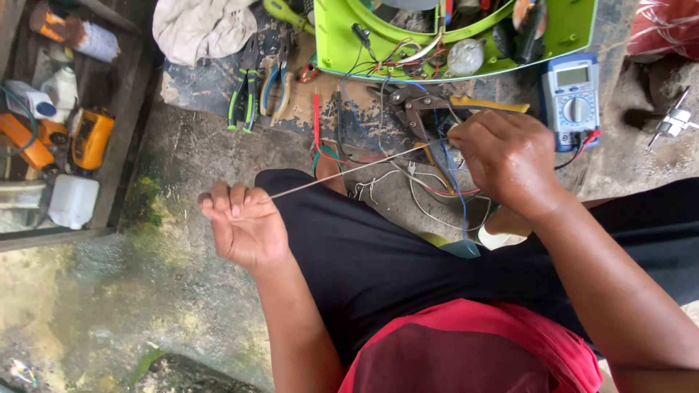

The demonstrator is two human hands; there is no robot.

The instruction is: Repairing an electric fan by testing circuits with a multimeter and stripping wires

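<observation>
Thin pale wire (342,172) runs taut from the left hand (244,225) at about eight o'clock up to the right hand (506,160) at two o'clock, crossing above the person's black-trousered knee (364,247). The left fingers (229,198) are curled shut, pinching the wire's near end; the right fingers are closed too, gripping its far end amid a tangle of red, blue and white leads (437,193) — just which lead they hold is hard to make out.

At twelve o'clock lies an opened lime-green plastic housing (342,36) with its wiring spilling out. Beside it at one o'clock rests a grey-blue digital multimeter (571,98); yellow-handled cutters (437,105) lie just beyond the right hand, and green-handled pliers (247,91) sit at eleven o'clock on the stained concrete floor (189,153).

By my reading, the step in hand is drawing one strand straight and clear of the bundle. The following move seems to call for steady tension from both hands while the strand is worked, with the cutters close enough to take up.
</observation>
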